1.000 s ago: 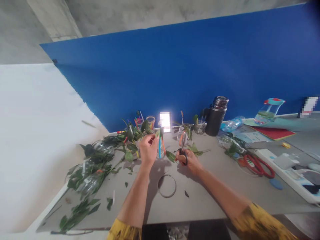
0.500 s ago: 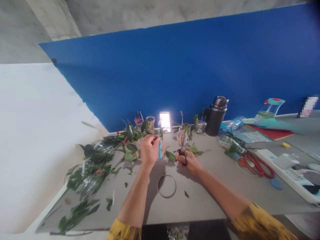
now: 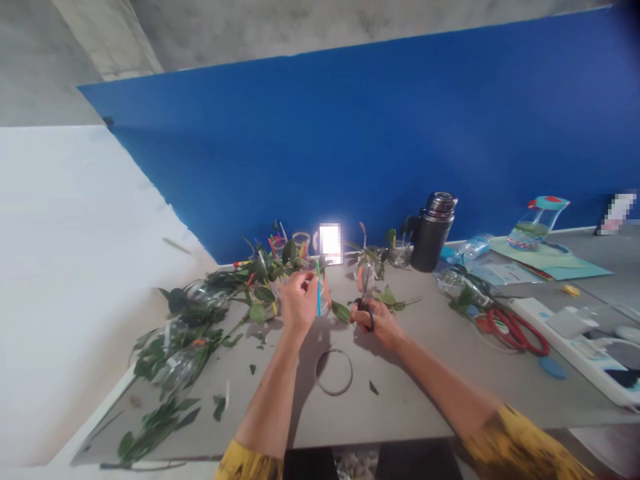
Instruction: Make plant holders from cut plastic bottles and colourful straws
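My left hand is raised over the grey table, fingers pinched on a leafy stem beside blue and orange straws that stand in a small clear jar. My right hand rests on the table just to the right, closed round the black handles of a pair of scissors, blades pointing up toward the stem. A green leaf hangs between the two hands. A clear ring lies on the table below them.
Leafy cuttings and clear jars spread along the left. More jars with straws stand at the blue wall. A dark thermos, red-handled scissors, a crushed bottle, papers and a white power strip lie to the right.
My left hand has shifted slightly right along the stem toward the straws. My right hand with the scissors has barely moved. The papers at far right look rearranged.
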{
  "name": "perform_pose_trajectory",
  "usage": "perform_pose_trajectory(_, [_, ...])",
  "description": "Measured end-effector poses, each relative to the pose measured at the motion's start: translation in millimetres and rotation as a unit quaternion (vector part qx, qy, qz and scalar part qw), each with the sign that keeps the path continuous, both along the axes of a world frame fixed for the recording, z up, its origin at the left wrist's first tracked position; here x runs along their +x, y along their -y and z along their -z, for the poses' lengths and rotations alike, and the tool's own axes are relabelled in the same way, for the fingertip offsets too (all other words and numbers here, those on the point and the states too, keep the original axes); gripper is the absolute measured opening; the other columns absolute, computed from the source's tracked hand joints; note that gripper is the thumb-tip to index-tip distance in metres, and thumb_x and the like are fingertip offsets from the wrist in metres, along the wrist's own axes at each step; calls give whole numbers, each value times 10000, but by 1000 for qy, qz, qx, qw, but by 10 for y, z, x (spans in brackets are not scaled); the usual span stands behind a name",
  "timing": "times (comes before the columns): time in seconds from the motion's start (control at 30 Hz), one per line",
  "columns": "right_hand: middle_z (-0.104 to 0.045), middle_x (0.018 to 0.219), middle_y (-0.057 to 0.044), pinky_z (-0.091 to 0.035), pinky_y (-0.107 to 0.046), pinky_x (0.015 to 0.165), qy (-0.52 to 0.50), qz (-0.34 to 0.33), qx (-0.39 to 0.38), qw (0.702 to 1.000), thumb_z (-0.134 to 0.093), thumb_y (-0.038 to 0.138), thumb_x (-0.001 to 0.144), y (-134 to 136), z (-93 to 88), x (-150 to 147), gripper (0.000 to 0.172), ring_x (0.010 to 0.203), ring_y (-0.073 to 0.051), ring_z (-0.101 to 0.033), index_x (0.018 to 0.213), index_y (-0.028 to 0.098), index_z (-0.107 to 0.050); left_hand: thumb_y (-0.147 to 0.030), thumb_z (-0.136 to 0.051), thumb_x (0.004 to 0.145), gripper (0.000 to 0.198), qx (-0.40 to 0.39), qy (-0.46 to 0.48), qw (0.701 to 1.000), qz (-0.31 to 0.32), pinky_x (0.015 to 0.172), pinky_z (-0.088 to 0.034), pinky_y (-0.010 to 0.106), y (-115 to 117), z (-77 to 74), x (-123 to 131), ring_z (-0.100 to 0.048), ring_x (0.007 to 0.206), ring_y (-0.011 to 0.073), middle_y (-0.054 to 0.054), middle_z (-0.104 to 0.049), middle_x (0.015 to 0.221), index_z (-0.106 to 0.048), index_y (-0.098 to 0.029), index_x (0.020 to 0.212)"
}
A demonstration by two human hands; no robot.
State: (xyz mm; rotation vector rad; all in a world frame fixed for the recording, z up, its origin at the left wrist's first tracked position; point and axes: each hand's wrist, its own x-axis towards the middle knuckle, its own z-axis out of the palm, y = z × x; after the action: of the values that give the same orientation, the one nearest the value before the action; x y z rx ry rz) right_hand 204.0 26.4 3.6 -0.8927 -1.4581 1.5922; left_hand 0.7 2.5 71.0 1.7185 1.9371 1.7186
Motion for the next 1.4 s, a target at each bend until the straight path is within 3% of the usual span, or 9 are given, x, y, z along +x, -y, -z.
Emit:
perform_pose_trajectory(0.33, [-540,582,20,-290,-259,527,-9,-2,8,1000,-727,381,702,-4,31,2,194,536,-116,-398,721,190,-700,-313,-664,838,176,-14,47,999,12,716,-540,301,-20,6,-10,-646,666,178,41,-744,754,-765,-174,878])
perform_pose_trajectory(0.9, [-537,586,26,-285,-270,534,3,0,3,1000,-731,409,694,-12,54,1,221,535,-120,-396,744,196,-698,-261,-609,878,185,-5,7,1000,18,798,-566,330,13,44,-6,-713,777,204,74,-795,889,-770,-181,924])
perform_pose_trajectory(1.17, [-512,547,22,-297,-277,538,3,13,25,1000,-718,424,705,-2,-14,22,227,547,-132,-395,701,199,-685,-300,-574,958,210,69,-67,995,-17,745,-536,294,335,41,70,-671,737,182,64,-771,897,-752,-194,988])
perform_pose_trajectory(1.27, [-545,591,12,-339,-279,554,-13,74,38,996,-712,441,702,-11,-42,20,242,585,-146,-437,695,202,-669,-263,-543,988,214,-43,-110,991,55,747,-525,295,454,177,240,-690,768,195,62,-767,899,-751,-218,979])
perform_pose_trajectory(1.33, [-565,623,9,-372,-279,578,-6,114,53,992,-719,445,689,-23,-52,21,253,609,-147,-457,688,199,-657,-180,-537,970,223,-176,-181,963,94,781,-515,313,469,313,375,-712,863,227,80,-765,947,-754,-228,959])
perform_pose_trajectory(1.4, [-574,637,7,-399,-280,600,15,140,71,987,-729,444,684,-35,-57,27,261,622,-147,-473,677,196,-647,-125,-509,961,299,-275,-242,924,112,796,-507,322,442,450,486,-712,975,252,110,-745,1074,-750,-235,1099])
